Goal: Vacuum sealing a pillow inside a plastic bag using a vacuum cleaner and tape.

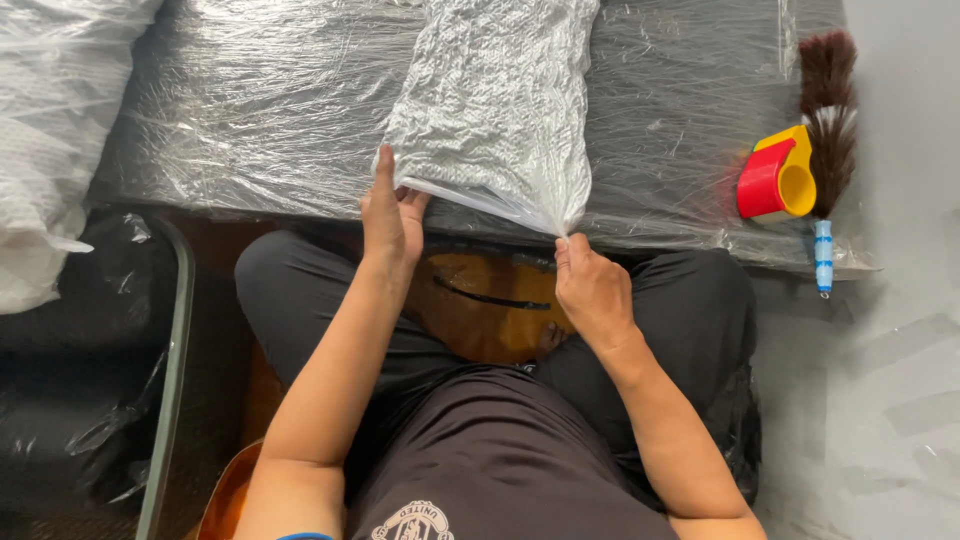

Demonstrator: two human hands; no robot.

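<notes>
At the near edge of a low dark slab (250, 110) wrapped in clear film, a seated person holds the open end of a clear plastic bag (495, 95) stuffed with white, crinkled material. The bag lies across the slab, its mouth toward the person's lap. The left hand (392, 222) pinches one corner of the mouth, thumb raised along the film; the right hand (592, 290) is closed tight on the other corner, drawing the plastic to a point. Judging by the taut edge between them, the step in hand looks like gathering or flattening the bag's mouth. A next move would likely call for keeping that edge stretched and even while both grips hold, since the thin film could slip or wrinkle.

On the slab's right end sit a red and yellow tape dispenser (772, 178) and a feather duster (828, 130) with a blue-banded handle. Another bulging clear bag (45, 130) sits at the far left, above black plastic (70, 400). The floor (890, 400) is pale grey.
</notes>
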